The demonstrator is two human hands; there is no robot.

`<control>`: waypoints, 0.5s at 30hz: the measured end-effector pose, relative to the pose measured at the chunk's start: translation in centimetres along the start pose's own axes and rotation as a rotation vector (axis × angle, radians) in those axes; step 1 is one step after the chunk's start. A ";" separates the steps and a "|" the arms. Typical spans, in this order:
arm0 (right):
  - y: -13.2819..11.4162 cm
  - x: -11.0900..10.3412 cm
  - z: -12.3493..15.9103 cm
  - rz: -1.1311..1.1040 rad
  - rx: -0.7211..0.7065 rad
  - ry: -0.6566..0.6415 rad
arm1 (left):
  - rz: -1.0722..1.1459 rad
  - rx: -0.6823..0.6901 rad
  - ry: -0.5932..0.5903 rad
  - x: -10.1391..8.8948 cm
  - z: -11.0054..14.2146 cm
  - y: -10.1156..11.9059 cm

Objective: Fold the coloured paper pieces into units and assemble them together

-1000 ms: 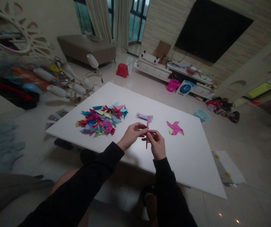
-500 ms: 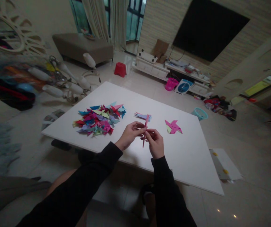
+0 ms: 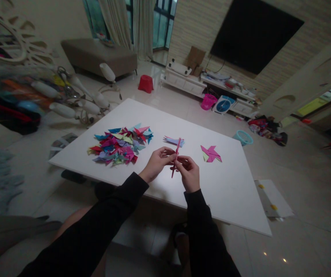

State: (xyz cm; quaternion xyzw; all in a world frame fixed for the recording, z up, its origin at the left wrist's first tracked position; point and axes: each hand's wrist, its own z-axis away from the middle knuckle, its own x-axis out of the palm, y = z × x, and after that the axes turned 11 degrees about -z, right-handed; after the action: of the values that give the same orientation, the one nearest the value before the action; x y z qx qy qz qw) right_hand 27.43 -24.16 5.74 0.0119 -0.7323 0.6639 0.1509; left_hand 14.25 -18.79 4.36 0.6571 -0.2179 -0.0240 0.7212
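Observation:
Between my hands, above the near part of the white table, a folded pink paper piece is held nearly edge-on. My left hand pinches it from the left, and my right hand grips it from the right, fingers closed. Just beyond it lies a small stack of folded paper pieces, lilac and pink. To the right rests a pink and pale green paper pinwheel. A heap of many-coloured folded paper pieces spreads on the left side of the table.
Past the table are a red stool, a pink bucket and a blue-and-white fan. A turquoise basket stands by the right far corner. White lamp arms lie off the left edge.
The held pink paper has tilted slightly, its lower end swinging left. Both hands keep their hold. The whole view has shifted a little.

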 end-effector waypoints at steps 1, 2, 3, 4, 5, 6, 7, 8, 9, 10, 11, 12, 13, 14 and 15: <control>0.0 0.0 0.0 -0.005 0.003 -0.001 | -0.005 0.004 0.001 0.0 0.0 0.0; 0.1 0.0 0.0 -0.011 0.005 0.000 | -0.007 0.009 0.002 0.0 0.0 0.1; 0.1 0.0 0.0 -0.017 0.006 0.003 | -0.006 0.011 0.004 0.0 0.0 0.1; 0.2 0.0 0.0 -0.024 0.005 0.006 | -0.003 0.012 0.007 0.0 0.0 0.1; 0.2 0.0 0.0 -0.030 0.002 0.011 | 0.002 0.012 0.011 0.1 0.0 0.1; 0.3 0.0 0.0 -0.037 -0.002 0.017 | 0.007 0.013 0.014 0.1 0.0 0.1; 0.4 0.1 0.0 -0.043 -0.007 0.026 | 0.010 0.014 0.017 0.1 0.0 0.1; 0.4 0.1 -0.1 -0.046 -0.011 0.037 | 0.010 0.016 0.019 0.1 0.0 0.0; 0.5 0.1 -0.1 -0.045 -0.013 0.049 | 0.010 0.018 0.019 0.2 0.0 0.0; 0.6 0.0 -0.1 -0.039 -0.015 0.062 | 0.007 0.020 0.020 0.2 0.0 0.0; 0.7 0.0 -0.1 -0.028 -0.018 0.074 | 0.001 0.021 0.018 0.2 0.0 -0.1; 0.8 -0.1 -0.1 -0.014 -0.019 0.086 | -0.010 0.022 0.016 0.3 0.1 -0.1; 0.9 -0.2 -0.2 0.001 -0.021 0.094 | -0.025 0.023 0.012 0.3 0.1 -0.1; 0.9 -0.3 -0.2 0.014 -0.023 0.102 | -0.045 0.028 0.009 0.3 0.1 -0.1; 1.0 -0.4 -0.2 0.026 -0.029 0.113 | -0.074 0.037 0.010 0.3 0.1 -0.1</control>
State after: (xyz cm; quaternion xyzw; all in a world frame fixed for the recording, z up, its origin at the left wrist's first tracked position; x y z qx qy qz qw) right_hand 27.62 -23.94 4.68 -0.0371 -0.7322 0.6549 0.1836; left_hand 14.52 -19.04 4.36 0.6781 -0.1903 -0.0432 0.7085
